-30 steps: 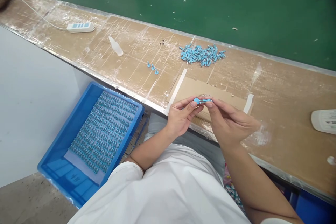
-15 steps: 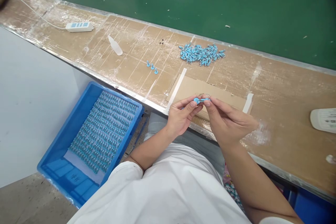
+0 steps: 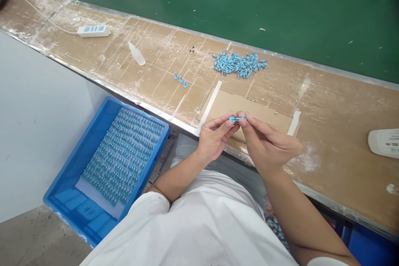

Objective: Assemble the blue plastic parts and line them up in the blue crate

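My left hand (image 3: 215,139) and my right hand (image 3: 268,143) meet over the near edge of the workbench, both pinching one small blue part (image 3: 234,119) between their fingertips. The left fingers hold its round head and the right fingers hold its thin stem. A cardboard sheet (image 3: 249,110) taped to the bench lies just beyond them. Farther back sits a pile of the same blue parts (image 3: 240,65). Three loose blue parts (image 3: 181,80) lie to the left of it.
A blue tray (image 3: 71,166) with several rows of blue parts stands low at my left. On the bench (image 3: 336,104) are a white power strip (image 3: 93,30) with a cable, a small white bottle (image 3: 137,55) and a white object (image 3: 384,143) at the right edge. A green belt (image 3: 280,4) runs behind.
My right fingers have slid slightly left along the blue part, closer to my left fingertips. Bits of debris on the green belt have drifted left.
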